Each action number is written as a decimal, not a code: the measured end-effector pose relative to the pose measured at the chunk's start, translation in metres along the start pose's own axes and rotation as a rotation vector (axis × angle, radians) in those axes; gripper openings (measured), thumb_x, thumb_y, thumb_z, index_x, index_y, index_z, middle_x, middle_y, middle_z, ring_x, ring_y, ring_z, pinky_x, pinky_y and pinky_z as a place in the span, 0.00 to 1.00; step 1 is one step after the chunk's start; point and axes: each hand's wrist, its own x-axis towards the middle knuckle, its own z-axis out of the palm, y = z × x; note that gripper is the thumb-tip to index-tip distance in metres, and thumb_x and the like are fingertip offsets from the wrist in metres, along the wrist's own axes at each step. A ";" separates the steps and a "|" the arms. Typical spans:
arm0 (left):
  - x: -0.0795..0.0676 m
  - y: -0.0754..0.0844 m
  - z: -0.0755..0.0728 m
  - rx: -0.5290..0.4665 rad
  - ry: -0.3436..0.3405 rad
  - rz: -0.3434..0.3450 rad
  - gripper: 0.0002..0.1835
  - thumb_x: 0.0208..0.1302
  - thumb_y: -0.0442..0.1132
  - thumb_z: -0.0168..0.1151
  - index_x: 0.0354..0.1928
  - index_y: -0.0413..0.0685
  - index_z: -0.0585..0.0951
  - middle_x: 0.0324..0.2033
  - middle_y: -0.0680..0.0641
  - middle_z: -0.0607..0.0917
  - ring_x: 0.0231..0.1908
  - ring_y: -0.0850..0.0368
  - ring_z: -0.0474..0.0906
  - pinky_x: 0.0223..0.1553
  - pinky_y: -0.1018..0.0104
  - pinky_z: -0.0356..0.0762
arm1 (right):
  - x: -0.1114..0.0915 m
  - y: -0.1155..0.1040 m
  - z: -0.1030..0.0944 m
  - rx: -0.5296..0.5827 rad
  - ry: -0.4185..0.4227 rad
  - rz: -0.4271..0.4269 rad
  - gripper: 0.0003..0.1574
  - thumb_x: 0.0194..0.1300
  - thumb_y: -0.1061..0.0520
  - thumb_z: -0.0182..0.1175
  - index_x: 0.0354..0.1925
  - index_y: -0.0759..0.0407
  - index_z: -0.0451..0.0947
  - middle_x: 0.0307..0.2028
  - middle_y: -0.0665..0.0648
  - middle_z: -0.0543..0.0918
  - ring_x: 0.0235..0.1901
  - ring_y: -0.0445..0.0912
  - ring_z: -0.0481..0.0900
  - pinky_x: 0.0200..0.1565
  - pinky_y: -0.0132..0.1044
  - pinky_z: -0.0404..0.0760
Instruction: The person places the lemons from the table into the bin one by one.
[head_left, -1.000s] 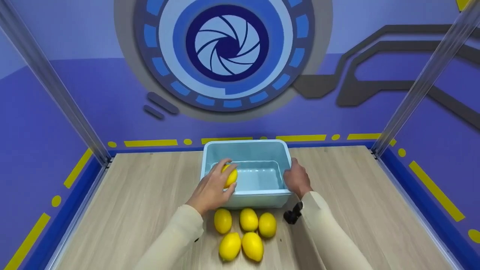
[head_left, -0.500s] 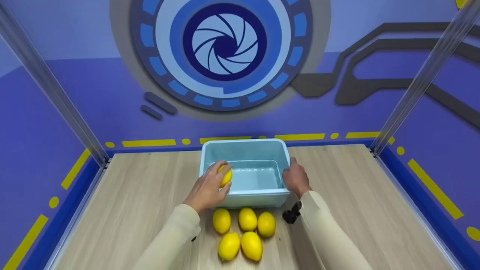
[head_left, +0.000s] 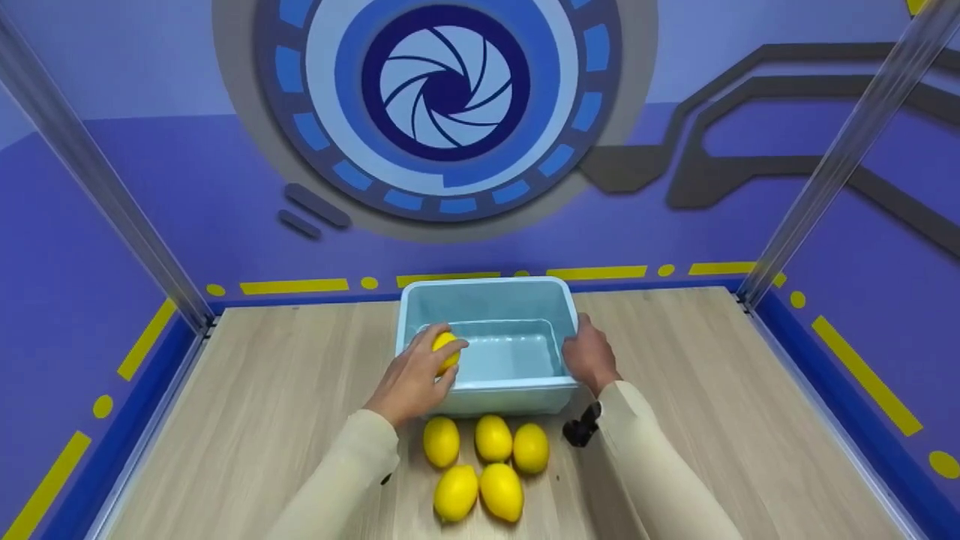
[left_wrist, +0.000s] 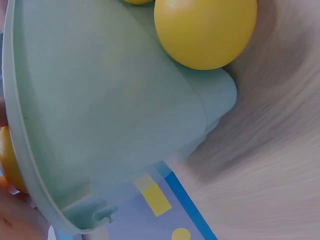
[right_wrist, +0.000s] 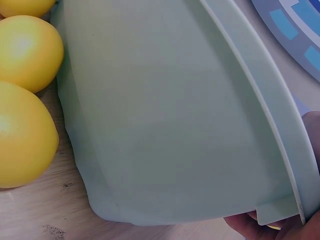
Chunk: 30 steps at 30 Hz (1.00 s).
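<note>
A light blue plastic bin (head_left: 487, 401) stands toward the back of the wooden table. Over its left front part, my left hand (head_left: 412, 379) holds a lemon (head_left: 448, 352) inside the rim, fingers curled round it. In the left wrist view that lemon (left_wrist: 11, 162) shows only in part behind the bin's rim. My right hand (head_left: 592, 354) grips the bin's right wall, with fingers under the rim (right_wrist: 287, 150) in the right wrist view. Several more lemons (head_left: 456, 493) lie on the table just in front of the bin, the back ones close to its front wall.
Purple panels enclose the table (head_left: 300, 420) at the back and both sides, with metal posts (head_left: 817, 169) at the corners. Just behind the bin is the back panel (head_left: 360, 255). A small black device (head_left: 582, 426) sits at the right wrist.
The camera view has shifted slightly, and the whole scene with it. My left hand still holds the lemon over the bin, and its fingers have shifted a little. The right hand keeps its grip.
</note>
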 end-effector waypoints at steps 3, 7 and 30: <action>0.000 -0.001 0.002 -0.004 -0.005 -0.001 0.17 0.70 0.46 0.55 0.60 0.63 0.77 0.66 0.47 0.68 0.64 0.50 0.69 0.57 0.55 0.78 | 0.000 0.000 0.000 0.000 0.004 0.001 0.36 0.73 0.60 0.39 0.75 0.55 0.44 0.72 0.62 0.61 0.70 0.58 0.62 0.69 0.58 0.61; -0.001 -0.002 0.003 -0.008 0.003 0.003 0.14 0.71 0.45 0.54 0.55 0.62 0.80 0.65 0.48 0.69 0.64 0.49 0.68 0.59 0.54 0.76 | 0.000 0.000 0.001 -0.022 0.020 -0.023 0.35 0.72 0.60 0.40 0.75 0.56 0.45 0.71 0.63 0.62 0.70 0.58 0.62 0.69 0.57 0.61; -0.004 -0.006 0.009 -0.031 0.014 0.016 0.15 0.73 0.52 0.50 0.46 0.60 0.85 0.61 0.48 0.74 0.60 0.51 0.72 0.58 0.53 0.76 | -0.001 0.002 0.000 -0.046 0.028 -0.061 0.33 0.72 0.61 0.39 0.73 0.57 0.49 0.70 0.64 0.64 0.69 0.58 0.63 0.69 0.56 0.61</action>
